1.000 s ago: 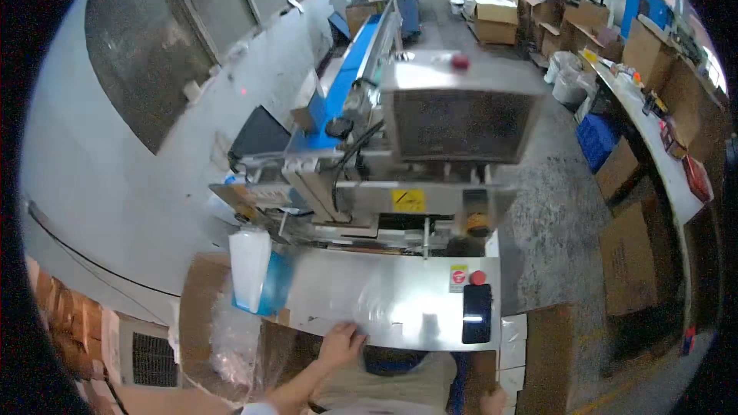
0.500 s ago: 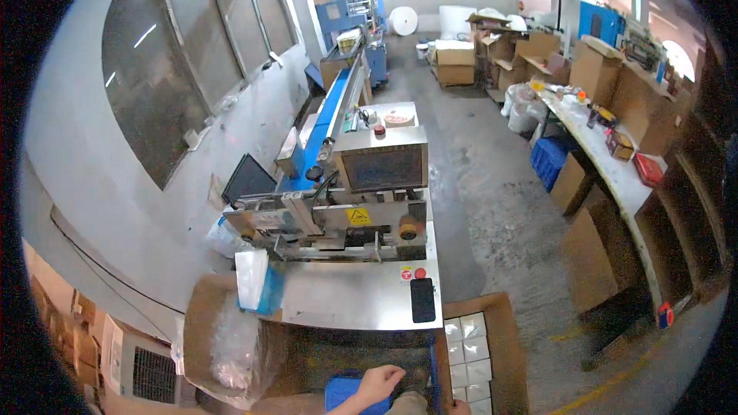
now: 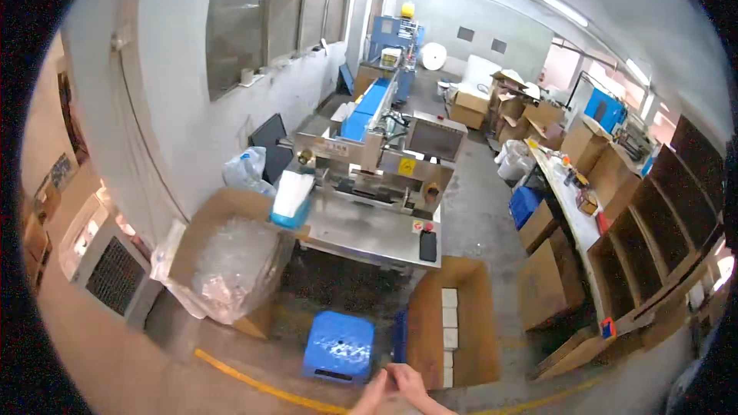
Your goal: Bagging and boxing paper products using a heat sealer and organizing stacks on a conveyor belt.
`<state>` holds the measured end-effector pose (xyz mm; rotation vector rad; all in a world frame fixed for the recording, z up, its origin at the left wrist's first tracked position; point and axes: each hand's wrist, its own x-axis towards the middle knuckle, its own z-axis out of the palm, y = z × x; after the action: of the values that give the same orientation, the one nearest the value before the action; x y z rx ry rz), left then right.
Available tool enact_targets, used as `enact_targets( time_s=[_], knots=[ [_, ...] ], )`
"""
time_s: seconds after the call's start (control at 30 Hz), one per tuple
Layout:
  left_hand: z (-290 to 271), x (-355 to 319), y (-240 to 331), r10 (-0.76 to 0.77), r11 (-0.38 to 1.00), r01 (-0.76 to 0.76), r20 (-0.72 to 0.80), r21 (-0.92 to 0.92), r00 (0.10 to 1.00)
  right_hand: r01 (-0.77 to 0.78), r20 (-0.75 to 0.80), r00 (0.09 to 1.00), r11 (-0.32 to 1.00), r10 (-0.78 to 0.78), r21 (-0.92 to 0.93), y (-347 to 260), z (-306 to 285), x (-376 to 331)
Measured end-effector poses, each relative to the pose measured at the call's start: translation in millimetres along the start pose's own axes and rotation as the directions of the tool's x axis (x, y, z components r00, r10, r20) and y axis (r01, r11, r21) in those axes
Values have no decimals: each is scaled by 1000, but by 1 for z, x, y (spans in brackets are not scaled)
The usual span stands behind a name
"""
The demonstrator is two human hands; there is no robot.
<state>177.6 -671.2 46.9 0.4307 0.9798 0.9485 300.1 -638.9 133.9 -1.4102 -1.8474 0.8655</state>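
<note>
At the lower edge, my left hand point(image 3: 370, 393) and my right hand point(image 3: 410, 385) meet, fingertips drawn together. The right fingers curl inward; the left ones are bunched against them. Anything between them is too small or hidden to make out. Just left of them stands a blue plastic stool point(image 3: 340, 342) with a slot in its side. An open cardboard box point(image 3: 477, 324) is to their right, with a column of white packs point(image 3: 450, 321) inside it. A blue crate point(image 3: 400, 336) shows partly at the box's left side.
Ahead stands a metal packing machine point(image 3: 350, 223) with a black phone point(image 3: 428, 246) and a white-and-blue pack point(image 3: 292, 198) on its table. A carton lined with clear plastic point(image 3: 231, 261) is at left. A long white table point(image 3: 565, 184) and brown shelving point(image 3: 653, 223) line the right.
My view has swung back and to the left, bringing the whole stool into sight. My right hand has left the box's near edge and joined my left hand.
</note>
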Motion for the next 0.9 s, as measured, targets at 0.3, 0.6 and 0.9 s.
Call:
enact_targets(
  time_s=[0.3, 0.6, 0.9],
  knots=[
    [61, -119, -110, -471, 836, 537, 361, -109, 805, -276, 188, 951, 950, 247, 146, 32, -9, -127],
    [338, -132, -220, -719, 600, 246, 379, 761, 583, -403, -192, 833, 806, 519, 433, 218, -228, -303],
    [574, -78, -334, -522, 410, -427, 592, 806, 615, -468, -253, 573, 565, 779, 680, 359, -448, -399]
  ],
)
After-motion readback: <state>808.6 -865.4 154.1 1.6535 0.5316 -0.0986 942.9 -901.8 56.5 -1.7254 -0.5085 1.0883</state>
